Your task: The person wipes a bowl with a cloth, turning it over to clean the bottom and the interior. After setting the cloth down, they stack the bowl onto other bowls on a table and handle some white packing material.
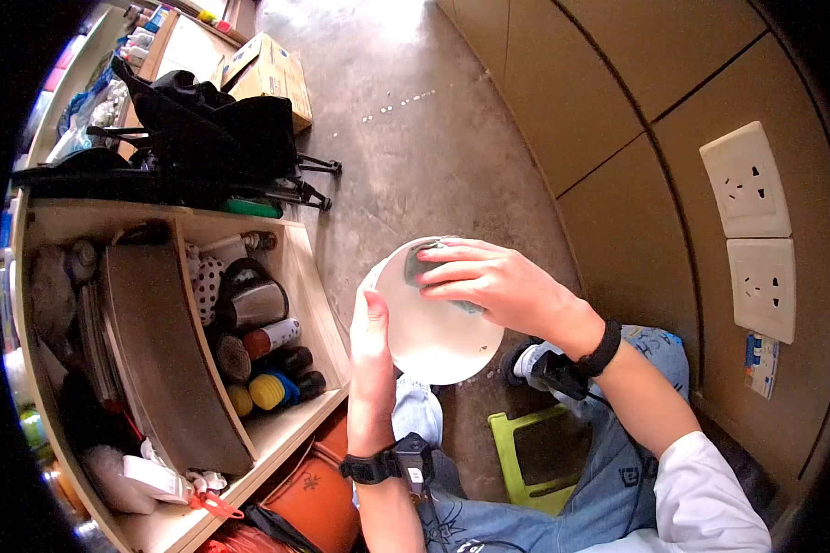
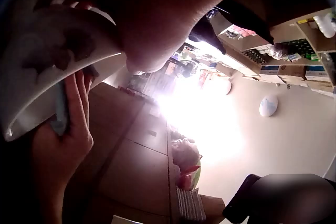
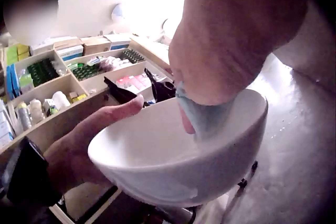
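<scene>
My left hand (image 1: 371,355) holds a white bowl (image 1: 438,346) by its side, with the thumb at the rim. Its hollow faces up toward the head camera. Inside the bowl, my right hand (image 1: 521,290) grips a grey-blue cloth (image 1: 418,267) and presses it against the inner wall near the far rim. The right wrist view shows the cloth (image 3: 210,119) bunched under the fingers, its lower edge on the white inner surface. Dark painted marks appear on the bowl's outer side (image 2: 39,58) in the left wrist view.
A wooden compartment unit (image 1: 277,442) with bottles and brushes stands at the left. Behind it are a black bag (image 1: 212,129) and a cardboard box (image 1: 272,74). A green stool (image 1: 516,461) is below, between the legs. Wall sockets (image 1: 747,184) are at the right.
</scene>
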A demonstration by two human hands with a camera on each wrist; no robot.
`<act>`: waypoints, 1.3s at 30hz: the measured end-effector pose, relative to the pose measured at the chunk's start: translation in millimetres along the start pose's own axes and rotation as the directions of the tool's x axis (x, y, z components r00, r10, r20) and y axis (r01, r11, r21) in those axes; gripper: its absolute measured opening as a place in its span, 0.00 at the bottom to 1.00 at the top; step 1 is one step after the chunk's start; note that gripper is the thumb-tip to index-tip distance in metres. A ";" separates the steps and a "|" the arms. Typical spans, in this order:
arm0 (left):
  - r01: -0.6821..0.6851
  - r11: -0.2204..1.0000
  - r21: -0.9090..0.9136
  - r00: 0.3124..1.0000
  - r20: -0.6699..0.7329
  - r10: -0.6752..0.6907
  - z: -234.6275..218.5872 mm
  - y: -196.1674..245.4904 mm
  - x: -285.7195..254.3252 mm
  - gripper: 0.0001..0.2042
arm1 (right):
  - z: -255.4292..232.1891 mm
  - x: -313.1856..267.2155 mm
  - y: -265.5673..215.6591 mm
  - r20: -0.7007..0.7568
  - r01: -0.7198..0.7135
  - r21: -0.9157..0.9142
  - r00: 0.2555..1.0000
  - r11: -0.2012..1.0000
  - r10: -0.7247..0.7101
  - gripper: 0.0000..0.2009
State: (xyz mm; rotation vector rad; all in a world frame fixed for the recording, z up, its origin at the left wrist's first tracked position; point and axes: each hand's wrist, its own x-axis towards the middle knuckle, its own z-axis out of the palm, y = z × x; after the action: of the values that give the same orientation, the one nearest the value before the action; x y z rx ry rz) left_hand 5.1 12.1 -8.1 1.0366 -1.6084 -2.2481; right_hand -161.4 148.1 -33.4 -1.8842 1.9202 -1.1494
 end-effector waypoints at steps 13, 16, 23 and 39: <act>-0.157 0.818 0.553 0.969 -0.076 0.237 3.2 -5.6 3.5 0.28 | 25.4 -17.2 2.3 0.041 -0.118 -0.124 0.991 0.985 0.124 0.19; -0.120 0.771 0.625 0.970 -0.092 0.225 5.2 -9.3 2.6 0.27 | 28.4 -24.1 3.7 0.079 -0.163 -0.061 0.983 0.985 0.167 0.18; -0.121 0.785 0.608 0.974 -0.081 0.213 8.7 -4.1 0.3 0.28 | 22.4 -25.1 0.2 0.224 -0.239 0.079 0.950 0.968 0.217 0.18; -0.180 0.784 0.594 0.969 -0.031 0.246 8.8 -6.4 1.0 0.32 | 27.7 -29.7 2.0 0.314 -0.264 0.071 0.921 0.962 0.230 0.10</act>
State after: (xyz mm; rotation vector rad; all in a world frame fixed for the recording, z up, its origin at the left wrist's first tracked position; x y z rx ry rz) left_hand 0.3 20.8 -12.7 1.0023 -2.3103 -1.5356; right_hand -140.5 164.9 -64.1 -1.5950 1.8162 -0.8189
